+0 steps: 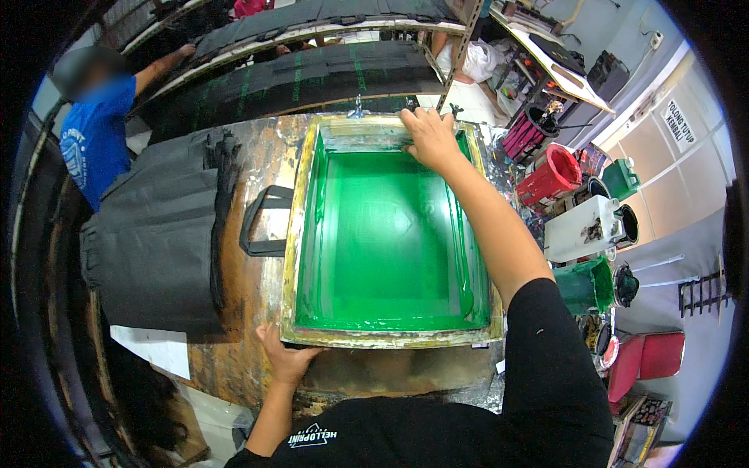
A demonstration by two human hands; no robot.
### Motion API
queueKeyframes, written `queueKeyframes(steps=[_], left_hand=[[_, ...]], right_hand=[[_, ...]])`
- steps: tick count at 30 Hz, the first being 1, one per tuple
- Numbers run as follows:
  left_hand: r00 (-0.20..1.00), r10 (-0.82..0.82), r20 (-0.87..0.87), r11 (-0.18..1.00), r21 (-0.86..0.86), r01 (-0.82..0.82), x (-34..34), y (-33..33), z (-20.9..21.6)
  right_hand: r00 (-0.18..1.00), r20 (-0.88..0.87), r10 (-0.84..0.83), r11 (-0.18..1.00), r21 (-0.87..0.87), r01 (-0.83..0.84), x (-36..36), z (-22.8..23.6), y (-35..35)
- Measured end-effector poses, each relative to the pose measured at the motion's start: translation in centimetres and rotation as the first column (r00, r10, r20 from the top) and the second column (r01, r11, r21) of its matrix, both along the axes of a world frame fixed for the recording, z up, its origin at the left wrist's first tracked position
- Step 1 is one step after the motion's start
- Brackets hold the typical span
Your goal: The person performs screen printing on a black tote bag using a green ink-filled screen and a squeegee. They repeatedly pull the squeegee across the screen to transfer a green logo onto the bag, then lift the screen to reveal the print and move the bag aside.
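Observation:
A screen printing frame (290, 257) with a worn, yellowish rim lies before me. Its mesh (374, 234) is covered in green ink, thicker along the right side and near edge. My right hand (431, 139) reaches across to the far rim, fingers curled over it and thumb inside against a greyish bar (363, 139). At the near left corner is my left hand (287, 357), thumb stretched along below the rim and fingers apart from it. A black bag handle (264, 248) sticks out from beneath the frame's left side.
Black fabric bags (156, 234) are stacked left on the stained table (242, 312). Printed black pieces lie on the rack (312, 78) behind. A red bucket (552, 173), a white jug (585, 228) and a green container (581, 285) stand right. A person in blue (97, 140) is at far left.

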State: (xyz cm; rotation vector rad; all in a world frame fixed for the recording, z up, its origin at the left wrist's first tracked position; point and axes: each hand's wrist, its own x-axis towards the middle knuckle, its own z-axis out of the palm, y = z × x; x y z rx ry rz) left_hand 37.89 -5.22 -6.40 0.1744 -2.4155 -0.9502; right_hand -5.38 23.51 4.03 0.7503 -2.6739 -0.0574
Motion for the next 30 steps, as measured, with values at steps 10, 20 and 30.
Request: queueKeyframes(steps=[10,20,30], left_hand=[[0.982,-0.105,0.155,0.927,-0.342,0.153,-5.5,-2.5,7.5],[0.920,-0.353,-0.173,0.805,-0.557,0.204,-36.7,4.1,12.8],[0.969,-0.226,-0.095,0.727,-0.679,0.103,-40.9,6.3,7.9]], right_hand=[[1.000,-0.017,-0.014,0.998,-0.067,0.013,-0.1,2.3,1.1],[0.956,-0.288,-0.056,0.995,-0.096,0.029,-0.4,-3.0,0.4],[0.966,-0.259,-0.009,0.999,-0.041,-0.002,0.9,-2.8,1.2]])
